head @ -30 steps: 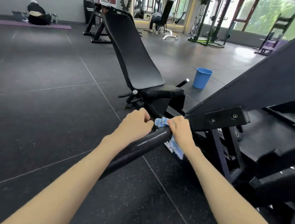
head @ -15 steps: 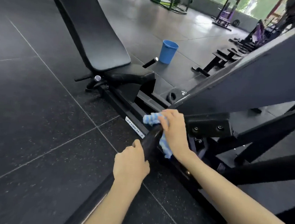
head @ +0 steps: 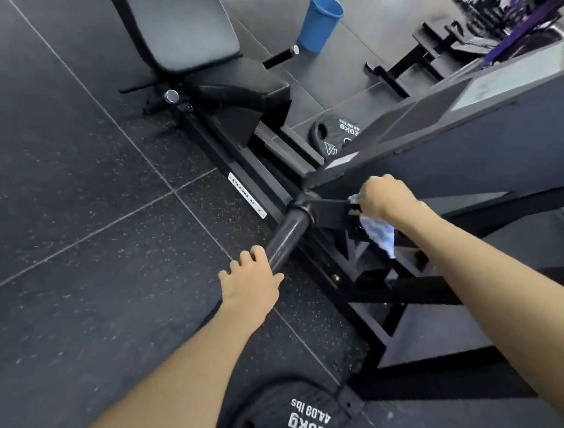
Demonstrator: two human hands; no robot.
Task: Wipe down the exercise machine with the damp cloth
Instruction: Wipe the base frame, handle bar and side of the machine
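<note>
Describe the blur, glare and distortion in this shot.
Head view: wide-angle bend curves the floor seams; a soft sheen runs along the bar; the right hand and cloth look slightly smeared; the near plate print stays readable; the far corner is hazy.

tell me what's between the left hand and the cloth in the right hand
In the head view, the black weight sleeve runs up from the left hand to a collar, then a flat black bracket reaches the blue cloth gripped by the right hand.
</note>
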